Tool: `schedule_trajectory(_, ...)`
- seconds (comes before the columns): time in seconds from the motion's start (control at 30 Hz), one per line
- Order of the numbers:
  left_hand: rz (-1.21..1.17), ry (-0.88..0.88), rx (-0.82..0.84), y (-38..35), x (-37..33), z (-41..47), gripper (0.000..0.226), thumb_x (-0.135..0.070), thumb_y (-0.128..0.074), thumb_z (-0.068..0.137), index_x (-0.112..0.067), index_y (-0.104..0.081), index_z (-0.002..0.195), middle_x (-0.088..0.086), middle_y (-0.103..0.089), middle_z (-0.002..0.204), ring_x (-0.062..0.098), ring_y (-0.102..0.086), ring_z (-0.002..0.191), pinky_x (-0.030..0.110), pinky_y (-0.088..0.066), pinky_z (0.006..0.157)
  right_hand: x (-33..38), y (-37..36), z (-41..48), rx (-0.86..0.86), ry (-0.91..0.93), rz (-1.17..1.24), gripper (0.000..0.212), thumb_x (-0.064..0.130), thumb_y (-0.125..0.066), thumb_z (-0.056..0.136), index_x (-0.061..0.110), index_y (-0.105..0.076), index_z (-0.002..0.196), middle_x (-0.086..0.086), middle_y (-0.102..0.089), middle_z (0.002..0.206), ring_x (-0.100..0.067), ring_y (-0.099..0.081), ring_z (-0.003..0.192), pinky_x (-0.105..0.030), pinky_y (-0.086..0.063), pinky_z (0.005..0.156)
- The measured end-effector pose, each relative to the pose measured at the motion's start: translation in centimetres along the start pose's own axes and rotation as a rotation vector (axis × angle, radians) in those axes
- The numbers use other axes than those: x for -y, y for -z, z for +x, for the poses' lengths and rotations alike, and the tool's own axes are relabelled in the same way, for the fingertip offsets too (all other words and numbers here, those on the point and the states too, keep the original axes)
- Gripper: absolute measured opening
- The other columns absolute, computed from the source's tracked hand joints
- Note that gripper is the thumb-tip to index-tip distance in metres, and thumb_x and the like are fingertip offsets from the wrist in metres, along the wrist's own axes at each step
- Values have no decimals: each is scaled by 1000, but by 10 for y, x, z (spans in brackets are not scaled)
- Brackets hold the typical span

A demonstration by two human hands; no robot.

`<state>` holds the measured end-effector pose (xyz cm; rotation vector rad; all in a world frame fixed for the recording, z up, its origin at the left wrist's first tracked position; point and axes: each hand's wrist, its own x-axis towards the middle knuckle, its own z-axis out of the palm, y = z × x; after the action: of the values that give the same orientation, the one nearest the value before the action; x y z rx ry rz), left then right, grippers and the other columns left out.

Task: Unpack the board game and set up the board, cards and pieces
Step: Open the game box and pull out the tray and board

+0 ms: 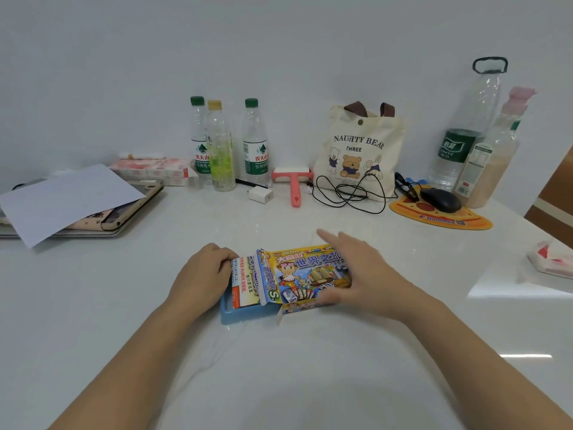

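A colourful board game box (305, 271) lies flat on the white table in front of me, its left end flap open. A blue plastic tray (245, 315) sticks out of that open end, with a folded printed sheet (245, 280) lying in it. My left hand (203, 274) grips the left edge of the tray and folded sheet. My right hand (359, 268) rests on the right part of the box, thumb at its near edge, fingers spread over the top.
Along the wall stand three small bottles (223, 144), a pink lint roller (293, 181), a white charger (260, 193), a bear tote bag (359, 147), a black cable, a mouse (440, 198) on an orange pad, and tall bottles. Paper over a tablet (71, 200) lies left; a tissue pack (552, 259) right.
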<state>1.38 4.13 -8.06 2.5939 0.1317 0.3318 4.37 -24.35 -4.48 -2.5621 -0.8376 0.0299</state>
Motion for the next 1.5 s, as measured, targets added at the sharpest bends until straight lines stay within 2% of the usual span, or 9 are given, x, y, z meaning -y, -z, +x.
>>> schedule_trajectory(0.1,-33,-68,37,0,2,1,27,-21,-41,99,-27,-66,109,-5,-57,100,7,-53,92,22,-41,78,4,-6,0,144,71,-157,116,77,-65,62,54,14,143,14,-1,160,-9,11,147,-48,4,119)
schedule_trajectory(0.17,-40,-118,67,-1,1,1,27,-21,-42,99,-28,-66,109,-6,-57,101,6,-54,94,24,-43,81,5,-7,1,183,77,-202,119,78,-65,62,55,20,141,14,3,161,-10,13,147,-50,7,118)
schedule_trajectory(0.37,-52,-161,80,2,6,2,28,-19,-42,99,-27,-66,110,-6,-57,102,6,-54,96,25,-45,84,8,0,1,254,83,-224,116,66,-69,67,54,18,142,11,-23,150,-14,-18,140,-52,4,118)
schedule_trajectory(0.7,-94,-133,54,15,30,7,29,-12,-44,98,-23,-67,113,-5,-61,107,10,-54,101,22,-41,81,-11,10,2,257,-20,-214,115,66,-70,64,58,17,139,9,-26,148,-17,-22,138,-55,3,117)
schedule_trajectory(0.97,-97,-86,32,22,43,6,30,-12,-44,98,-25,-68,111,-5,-62,108,10,-55,101,23,-43,79,-21,12,2,193,-74,-223,107,58,-67,68,56,12,141,5,-31,143,-20,-28,135,-55,-2,116)
schedule_trajectory(1.13,-138,-153,97,22,31,0,32,-10,-46,97,-35,-65,103,-11,-62,102,7,-56,98,19,-43,79,-27,16,3,110,-137,-232,108,58,-66,66,52,9,143,1,-34,141,-23,-30,133,-57,-5,116)
schedule_trajectory(1.3,-161,-214,173,14,12,-6,31,-10,-48,96,-30,-69,105,-13,-62,101,5,-56,99,20,-45,83,-36,19,9,-22,-229,-314,116,66,-67,61,49,13,144,-4,-34,140,-28,-31,131,-60,-9,113)
schedule_trajectory(1.4,-184,-230,189,7,2,-8,27,-15,-50,96,-35,-66,105,-15,-62,101,2,-56,98,16,-42,79,-32,22,9,-76,-213,-312,118,67,-68,61,47,12,145,-5,-32,141,-28,-30,133,-61,-7,113)
schedule_trajectory(1.5,-238,-184,187,3,-7,-9,25,-20,-51,96,-33,-60,115,-14,-61,101,5,-56,97,14,-41,75,-24,26,11,-131,-160,-285,118,68,-70,62,46,11,146,-4,-30,143,-26,-28,134,-60,-8,114)
